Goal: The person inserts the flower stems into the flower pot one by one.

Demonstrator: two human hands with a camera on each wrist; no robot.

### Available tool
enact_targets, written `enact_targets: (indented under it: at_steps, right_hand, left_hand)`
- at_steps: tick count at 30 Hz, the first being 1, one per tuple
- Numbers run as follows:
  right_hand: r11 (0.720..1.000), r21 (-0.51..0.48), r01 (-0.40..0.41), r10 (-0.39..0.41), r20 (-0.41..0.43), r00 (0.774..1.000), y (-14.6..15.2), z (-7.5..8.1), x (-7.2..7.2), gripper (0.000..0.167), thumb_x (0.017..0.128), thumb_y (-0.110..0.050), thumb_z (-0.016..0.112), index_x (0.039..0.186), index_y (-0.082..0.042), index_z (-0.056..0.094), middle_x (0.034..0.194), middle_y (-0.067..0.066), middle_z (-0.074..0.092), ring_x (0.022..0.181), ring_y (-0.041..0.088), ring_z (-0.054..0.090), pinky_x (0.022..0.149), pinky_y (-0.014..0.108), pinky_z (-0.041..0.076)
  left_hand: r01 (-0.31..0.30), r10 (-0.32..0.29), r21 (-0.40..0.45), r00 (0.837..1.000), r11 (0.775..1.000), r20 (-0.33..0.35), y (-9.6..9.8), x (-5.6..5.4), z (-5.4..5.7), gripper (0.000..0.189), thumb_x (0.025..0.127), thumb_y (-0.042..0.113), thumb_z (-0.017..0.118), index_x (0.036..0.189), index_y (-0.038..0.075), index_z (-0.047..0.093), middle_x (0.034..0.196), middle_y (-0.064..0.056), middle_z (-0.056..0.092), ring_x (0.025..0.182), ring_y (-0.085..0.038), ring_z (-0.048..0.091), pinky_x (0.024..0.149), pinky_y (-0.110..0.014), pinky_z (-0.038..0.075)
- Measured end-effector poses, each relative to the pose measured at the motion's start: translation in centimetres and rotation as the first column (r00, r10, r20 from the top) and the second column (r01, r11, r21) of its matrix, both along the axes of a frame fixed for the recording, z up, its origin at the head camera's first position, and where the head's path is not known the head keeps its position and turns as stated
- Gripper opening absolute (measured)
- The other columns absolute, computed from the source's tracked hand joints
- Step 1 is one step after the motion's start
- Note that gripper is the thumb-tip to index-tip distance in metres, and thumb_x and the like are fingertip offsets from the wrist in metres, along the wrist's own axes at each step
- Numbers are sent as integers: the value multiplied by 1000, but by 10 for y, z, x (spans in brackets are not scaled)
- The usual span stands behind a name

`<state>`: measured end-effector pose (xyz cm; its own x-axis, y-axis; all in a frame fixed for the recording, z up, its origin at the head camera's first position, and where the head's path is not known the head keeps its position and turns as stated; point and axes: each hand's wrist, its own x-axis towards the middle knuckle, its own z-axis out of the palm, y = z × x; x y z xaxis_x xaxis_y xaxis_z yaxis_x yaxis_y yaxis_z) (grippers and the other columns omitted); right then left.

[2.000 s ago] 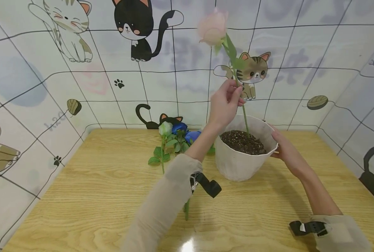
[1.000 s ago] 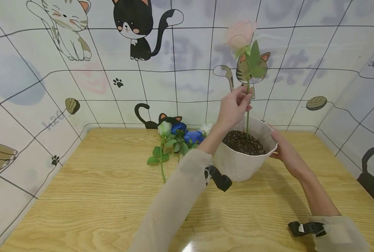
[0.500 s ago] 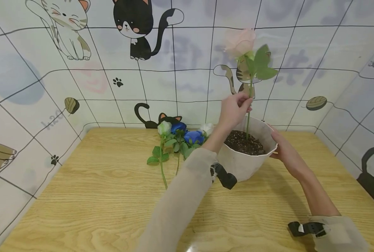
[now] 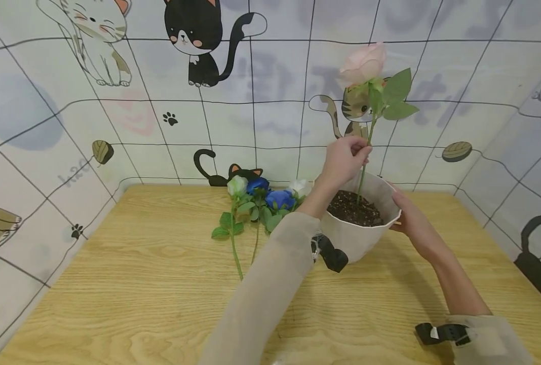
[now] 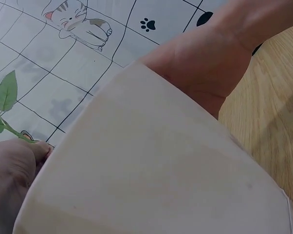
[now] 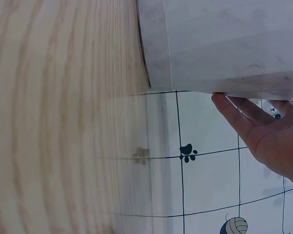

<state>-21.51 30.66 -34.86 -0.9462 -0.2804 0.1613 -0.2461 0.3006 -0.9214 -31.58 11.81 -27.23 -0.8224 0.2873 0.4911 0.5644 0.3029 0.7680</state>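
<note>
My left hand (image 4: 343, 157) pinches the green stem of a pale pink rose (image 4: 363, 63) between thumb and fingertips. The lower end of that stem stands in dark soil (image 4: 352, 209) inside a white pot (image 4: 359, 241). The bloom is upright, with its leaves spread to the right. At the pot's right side, my right hand (image 4: 416, 223) rests against the outer wall close to the rim. Nearly straight fingers (image 6: 239, 119) touch the wall in the right wrist view. The left wrist view is mostly filled by the pot's side (image 5: 156, 156), with rose leaves (image 5: 6, 92) at the left.
Left of the pot lie several cut roses on the wooden table (image 4: 138, 284): a greenish-white rose (image 4: 237, 186), blue roses (image 4: 280, 198) and a white rose (image 4: 299, 186). My left forearm covers part of their stems. A cat-printed sheet (image 4: 279, 132) stands behind the table.
The left hand has moved right and slightly down with the rose. Its stem has swung from leaning left to leaning a little right, leaves turning outward. The right hand stays on the pot.
</note>
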Motion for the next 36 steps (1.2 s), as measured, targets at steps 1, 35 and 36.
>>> enact_targets:
  at_steps: [1, 35, 36]
  right_hand:
    - [1000, 2, 0, 0, 2, 1000, 0, 0, 0, 60, 111, -48, 18, 164, -20, 11, 159, 23, 22, 121, 0, 49, 88, 18, 51]
    - [1000, 14, 18, -18, 24, 1000, 0, 2, 1, 63, 110, -50, 16, 164, -18, 7, 159, 27, 20, 120, 1, 49, 87, 18, 51]
    - [1000, 13, 18, -18, 27, 999, 0, 2, 1, 63, 110, -50, 16, 164, -18, 7, 159, 28, 20, 120, 2, 48, 87, 18, 51]
  left_hand:
    - [-7, 7, -9, 1000, 1000, 7, 0, 0, 0, 15, 100, 13, 66, 107, 3, 74, 86, -3, 74, 69, -2, 66, 62, -10, 48]
    - [-130, 139, -57, 969, 990, 206, 10, 3, -1, 12, 93, 17, 75, 99, 9, 81, 74, 4, 74, 62, 0, 65, 54, -12, 43]
    - [-133, 143, -62, 968, 989, 205, 10, 4, -1, 12, 93, 17, 75, 99, 9, 81, 73, 4, 74, 62, 0, 65, 54, -12, 42]
